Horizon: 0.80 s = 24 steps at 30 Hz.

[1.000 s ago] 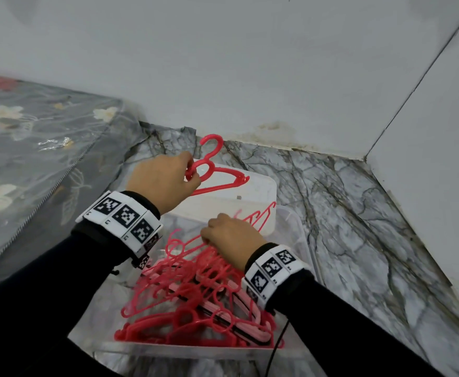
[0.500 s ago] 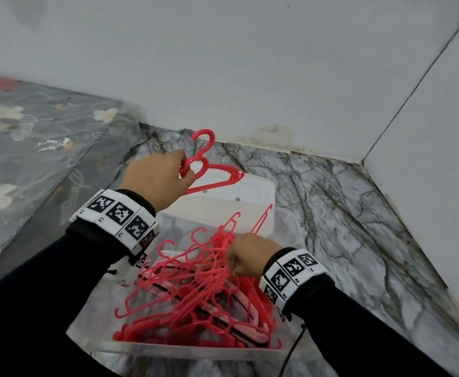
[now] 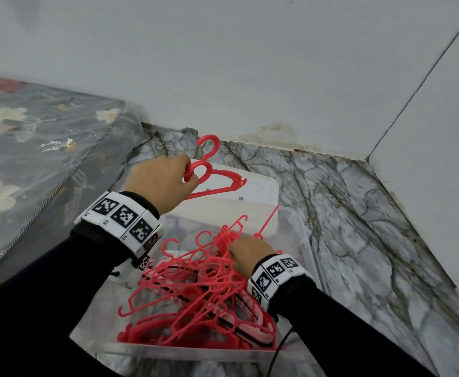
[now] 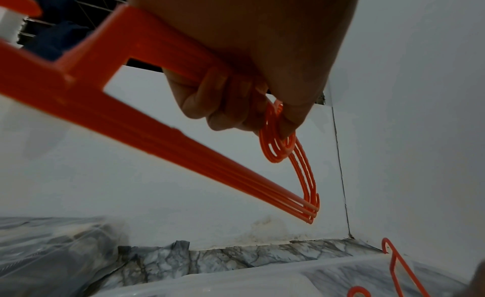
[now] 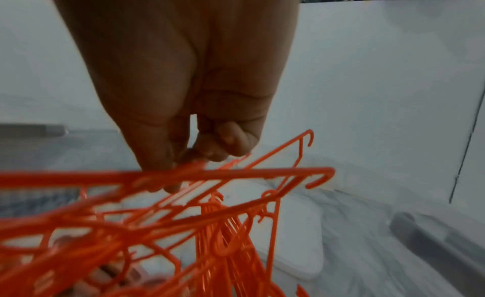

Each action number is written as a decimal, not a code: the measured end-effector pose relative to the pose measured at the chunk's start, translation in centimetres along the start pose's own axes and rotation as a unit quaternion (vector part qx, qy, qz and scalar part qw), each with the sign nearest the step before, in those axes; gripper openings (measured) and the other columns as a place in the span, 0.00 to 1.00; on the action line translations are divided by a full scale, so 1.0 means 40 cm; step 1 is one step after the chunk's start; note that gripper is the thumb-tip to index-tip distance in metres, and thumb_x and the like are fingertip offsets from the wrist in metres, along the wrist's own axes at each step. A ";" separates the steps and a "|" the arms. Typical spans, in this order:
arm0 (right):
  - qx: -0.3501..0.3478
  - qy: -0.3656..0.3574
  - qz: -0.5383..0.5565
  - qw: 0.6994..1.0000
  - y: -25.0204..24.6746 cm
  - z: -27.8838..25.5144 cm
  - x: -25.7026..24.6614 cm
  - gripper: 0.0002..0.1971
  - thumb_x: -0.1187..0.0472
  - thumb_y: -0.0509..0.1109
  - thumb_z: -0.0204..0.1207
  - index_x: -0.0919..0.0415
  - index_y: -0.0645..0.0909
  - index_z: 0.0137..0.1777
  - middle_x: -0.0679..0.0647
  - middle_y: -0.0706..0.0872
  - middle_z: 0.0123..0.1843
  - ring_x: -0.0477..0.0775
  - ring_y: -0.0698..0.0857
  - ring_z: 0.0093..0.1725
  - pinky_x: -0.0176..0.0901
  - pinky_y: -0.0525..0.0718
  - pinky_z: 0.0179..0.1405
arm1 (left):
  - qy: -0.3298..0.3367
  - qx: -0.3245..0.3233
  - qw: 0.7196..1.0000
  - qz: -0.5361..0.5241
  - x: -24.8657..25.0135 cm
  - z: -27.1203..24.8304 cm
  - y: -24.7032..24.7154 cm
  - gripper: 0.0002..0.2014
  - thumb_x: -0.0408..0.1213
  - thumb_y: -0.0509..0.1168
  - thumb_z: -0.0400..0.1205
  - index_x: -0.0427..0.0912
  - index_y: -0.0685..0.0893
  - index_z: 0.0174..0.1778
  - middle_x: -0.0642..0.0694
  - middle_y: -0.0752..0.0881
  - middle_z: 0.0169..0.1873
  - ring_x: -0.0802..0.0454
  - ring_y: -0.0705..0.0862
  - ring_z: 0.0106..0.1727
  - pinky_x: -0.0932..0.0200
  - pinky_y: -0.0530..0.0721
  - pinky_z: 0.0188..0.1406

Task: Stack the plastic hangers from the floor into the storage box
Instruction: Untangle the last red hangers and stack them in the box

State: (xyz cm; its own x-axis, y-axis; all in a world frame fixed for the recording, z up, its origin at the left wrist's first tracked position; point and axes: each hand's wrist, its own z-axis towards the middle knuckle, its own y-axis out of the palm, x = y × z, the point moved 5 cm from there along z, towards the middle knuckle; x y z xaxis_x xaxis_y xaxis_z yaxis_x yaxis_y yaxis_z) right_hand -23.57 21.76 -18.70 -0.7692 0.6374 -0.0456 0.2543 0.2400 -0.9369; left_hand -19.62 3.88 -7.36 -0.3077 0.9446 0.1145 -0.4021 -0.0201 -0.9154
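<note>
A clear storage box (image 3: 168, 353) on the marble floor holds a tangled pile of red hangers (image 3: 195, 300). My left hand (image 3: 163, 183) grips a small aligned stack of red hangers (image 3: 217, 183) near their necks, raised above the box's far end; in the left wrist view this held stack (image 4: 183, 139) runs under my curled fingers. My right hand (image 3: 246, 254) pinches a hanger bar in the pile and holds a bunch of tangled hangers (image 5: 183, 197) lifted at one end, hooks pointing up.
The white box lid (image 3: 250, 197) lies on the floor beyond the box. A floral-covered mattress (image 3: 32, 164) borders the left. White walls (image 3: 250, 63) meet in a corner at the back right. Marble floor (image 3: 372, 254) extends to the right.
My right hand has drawn back toward me, lifting a bunch of hangers out of the pile. The left hand stayed about where it was with its stack.
</note>
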 end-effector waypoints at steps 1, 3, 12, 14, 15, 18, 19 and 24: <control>0.011 -0.004 0.005 1.000 -0.013 0.000 -0.003 0.11 0.70 0.61 0.77 0.64 0.81 0.55 0.61 0.83 0.51 0.64 0.84 0.56 0.52 0.82 0.52 | -0.001 -0.001 1.000 -0.001 0.000 0.000 0.000 0.11 0.54 0.58 0.82 0.52 0.71 0.39 0.54 0.78 0.29 0.50 0.75 0.29 0.63 0.58 0.21; 0.020 -0.010 0.039 0.999 -0.048 -0.002 -0.004 0.09 0.68 0.65 0.75 0.62 0.83 0.52 0.60 0.85 0.53 0.64 0.84 0.54 0.53 0.84 0.54 | -0.005 -0.003 1.000 -0.001 -0.002 0.001 -0.001 0.11 0.53 0.57 0.82 0.52 0.71 0.38 0.54 0.77 0.29 0.50 0.75 0.29 0.62 0.59 0.22; 0.042 0.007 0.214 0.976 -0.198 -0.096 0.075 0.05 0.65 0.75 0.72 0.59 0.81 0.41 0.51 0.83 0.34 0.47 0.81 0.30 0.37 0.81 0.34 | -0.036 0.010 0.999 -0.014 -0.005 -0.001 -0.030 0.12 0.53 0.57 0.83 0.48 0.73 0.40 0.50 0.81 0.31 0.45 0.76 0.31 0.58 0.65 0.27; 0.027 0.036 0.277 0.960 -0.196 -0.116 0.104 0.05 0.68 0.74 0.74 0.62 0.79 0.41 0.58 0.88 0.34 0.54 0.85 0.28 0.49 0.89 0.39 | -0.040 0.022 0.999 -0.023 -0.005 -0.001 -0.039 0.12 0.52 0.57 0.82 0.47 0.74 0.41 0.48 0.82 0.32 0.44 0.75 0.32 0.57 0.68 0.28; 0.016 0.051 0.297 0.953 -0.190 -0.126 0.116 0.05 0.69 0.72 0.75 0.63 0.79 0.41 0.61 0.89 0.35 0.57 0.86 0.28 0.54 0.90 0.41 | -0.040 0.029 0.998 -0.028 -0.003 -0.001 -0.043 0.12 0.51 0.58 0.83 0.47 0.74 0.41 0.47 0.82 0.32 0.44 0.75 0.32 0.57 0.69 0.29; -0.017 0.091 0.342 0.935 -0.152 -0.146 0.135 0.07 0.72 0.69 0.76 0.64 0.75 0.40 0.63 0.88 0.32 0.54 0.86 0.24 0.52 0.90 0.36 | -0.041 0.042 0.998 -0.034 0.002 -0.001 -0.050 0.13 0.52 0.58 0.83 0.47 0.73 0.39 0.48 0.80 0.29 0.44 0.74 0.30 0.57 0.68 0.28; -0.030 0.098 0.350 0.931 -0.134 -0.150 0.134 0.09 0.72 0.69 0.77 0.64 0.73 0.39 0.61 0.87 0.30 0.52 0.86 0.23 0.48 0.89 0.34 | -0.040 0.042 0.998 -0.033 0.004 -0.001 -0.051 0.13 0.52 0.58 0.83 0.47 0.73 0.39 0.48 0.80 0.29 0.44 0.74 0.29 0.57 0.67 0.27; -0.072 0.089 0.289 0.950 -0.065 -0.154 0.111 0.11 0.71 0.71 0.76 0.61 0.73 0.37 0.56 0.84 0.27 0.51 0.86 0.27 0.43 0.87 0.34 | -0.032 0.045 0.998 -0.026 0.014 -0.001 -0.050 0.13 0.51 0.58 0.82 0.47 0.74 0.38 0.48 0.81 0.29 0.45 0.73 0.28 0.60 0.60 0.22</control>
State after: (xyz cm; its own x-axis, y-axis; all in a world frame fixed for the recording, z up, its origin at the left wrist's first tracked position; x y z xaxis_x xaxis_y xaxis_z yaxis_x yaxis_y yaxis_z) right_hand -24.02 28.47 -14.35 -0.3679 0.8041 -0.4670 0.6918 -0.0989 -0.7153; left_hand -18.95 4.46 -5.48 -0.3375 0.9223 0.1881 -0.4934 -0.0031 -0.8698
